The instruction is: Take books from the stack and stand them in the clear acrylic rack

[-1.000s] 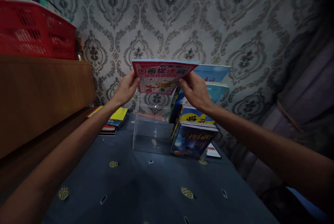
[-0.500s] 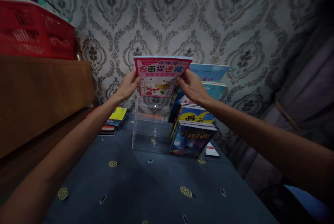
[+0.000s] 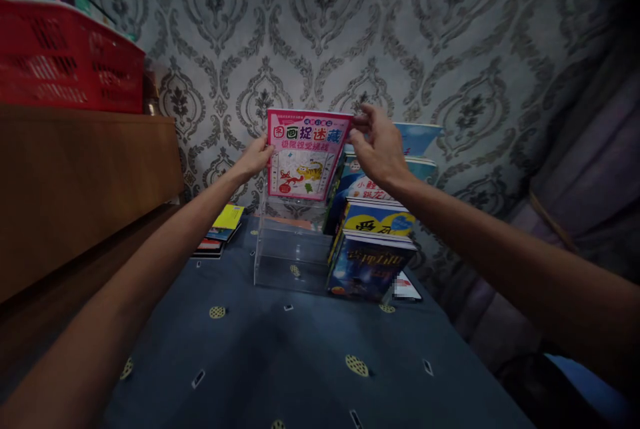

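A pink children's picture book (image 3: pixel 305 156) with Chinese lettering stands nearly upright at the back left tier of a clear acrylic book rack (image 3: pixel 290 262). My left hand (image 3: pixel 257 154) pinches the book's left edge. My right hand (image 3: pixel 381 148) is at its upper right corner, thumb and fingers apart; whether a fingertip touches the edge is hard to tell. Filling the right side of the rack are a dark blue book (image 3: pixel 370 266) in front, a blue-and-yellow book (image 3: pixel 377 219) behind it, and taller light blue books (image 3: pixel 417 139) at the back, partly hidden by my right hand.
A small stack of books (image 3: pixel 223 226) lies left of the rack on the dark blue patterned cloth (image 3: pixel 280 362). A phone-like flat object (image 3: pixel 407 288) lies behind the rack's right side. At left, a red basket (image 3: pixel 70 59) sits on a wooden cabinet (image 3: pixel 85 182). A curtain (image 3: pixel 560 216) hangs at right.
The pink book has come down slightly and tipped more upright, its cover now facing me. My right hand has loosened from its right edge and risen; my left hand still holds on.
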Demonstrator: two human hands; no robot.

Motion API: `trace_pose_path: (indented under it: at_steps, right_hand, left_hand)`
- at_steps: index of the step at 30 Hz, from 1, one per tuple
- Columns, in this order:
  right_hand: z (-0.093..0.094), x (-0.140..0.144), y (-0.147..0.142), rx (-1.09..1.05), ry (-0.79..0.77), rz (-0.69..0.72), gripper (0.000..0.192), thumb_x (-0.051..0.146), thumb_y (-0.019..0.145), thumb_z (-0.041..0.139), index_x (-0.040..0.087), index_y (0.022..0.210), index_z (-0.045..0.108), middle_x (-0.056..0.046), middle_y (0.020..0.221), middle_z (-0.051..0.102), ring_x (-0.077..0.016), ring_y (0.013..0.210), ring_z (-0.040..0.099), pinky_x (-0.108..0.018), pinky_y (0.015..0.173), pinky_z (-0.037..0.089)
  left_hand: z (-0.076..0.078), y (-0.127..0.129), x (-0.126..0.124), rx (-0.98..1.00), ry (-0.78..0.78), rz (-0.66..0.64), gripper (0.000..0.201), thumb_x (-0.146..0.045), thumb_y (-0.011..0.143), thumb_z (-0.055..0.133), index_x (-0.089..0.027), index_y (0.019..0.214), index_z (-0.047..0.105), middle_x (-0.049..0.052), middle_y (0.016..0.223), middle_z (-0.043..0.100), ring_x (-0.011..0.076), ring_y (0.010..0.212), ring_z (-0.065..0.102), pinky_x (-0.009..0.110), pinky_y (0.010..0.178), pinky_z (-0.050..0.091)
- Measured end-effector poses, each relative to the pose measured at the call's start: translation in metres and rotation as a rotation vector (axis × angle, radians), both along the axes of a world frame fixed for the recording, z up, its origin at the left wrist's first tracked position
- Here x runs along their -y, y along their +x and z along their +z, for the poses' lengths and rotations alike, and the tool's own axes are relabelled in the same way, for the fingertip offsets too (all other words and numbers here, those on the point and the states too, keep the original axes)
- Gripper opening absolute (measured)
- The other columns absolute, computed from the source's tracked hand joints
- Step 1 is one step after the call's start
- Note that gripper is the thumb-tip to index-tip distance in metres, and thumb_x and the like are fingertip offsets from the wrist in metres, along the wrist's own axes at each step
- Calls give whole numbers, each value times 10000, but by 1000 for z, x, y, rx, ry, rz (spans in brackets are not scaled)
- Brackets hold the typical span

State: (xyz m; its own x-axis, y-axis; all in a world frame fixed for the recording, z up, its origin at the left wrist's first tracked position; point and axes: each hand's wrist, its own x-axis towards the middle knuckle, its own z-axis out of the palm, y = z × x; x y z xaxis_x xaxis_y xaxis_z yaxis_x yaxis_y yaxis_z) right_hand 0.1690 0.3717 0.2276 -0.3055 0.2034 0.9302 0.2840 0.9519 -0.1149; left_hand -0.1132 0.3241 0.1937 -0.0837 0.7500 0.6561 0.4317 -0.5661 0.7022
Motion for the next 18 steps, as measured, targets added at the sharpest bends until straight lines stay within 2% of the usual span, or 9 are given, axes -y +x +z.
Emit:
trace_pose_path:
  at_steps: [4, 8, 13, 18]
  right_hand:
    - [-1, 26, 12, -62, -33, -22, 400, 366, 983, 503, 253, 1365, 467, -151, 1289, 635, -294, 1166, 631, -464, 914, 559]
    - [-19, 65, 21, -87, -70, 10, 334, 332, 975, 508, 267, 1302, 517, -128, 1259, 652, -285, 1162, 632, -439, 862, 585]
    - [-68, 107, 31, 65, -92, -5, 270, 267, 962, 486, 251, 1199, 614, -96, 1157, 703, -267, 1064, 672, -456, 878, 579]
    - [-129, 131, 35, 220, -173, 152, 322, 209, 965, 440, 257, 1216, 635, -104, 1214, 701, -258, 1161, 648, -466, 1013, 527]
  left_hand:
    - [-7, 2, -9, 22, -39, 28, 123, -186, 860, 551, -149, 953, 622, 48, 840, 654, 175, 709, 599, 386, 742, 584]
    - [-11, 2, -12, 8, -10, 1, 121, -230, 854, 576, -158, 935, 628, 49, 835, 653, 192, 752, 596, 384, 790, 559]
    - [-16, 4, -12, -10, 25, 11, 150, -274, 863, 555, -160, 936, 620, 43, 842, 644, 201, 801, 585, 370, 825, 528]
    - [-24, 8, -9, -38, 39, 42, 200, -260, 897, 472, -153, 1004, 602, 64, 948, 668, 218, 921, 594, 388, 924, 496]
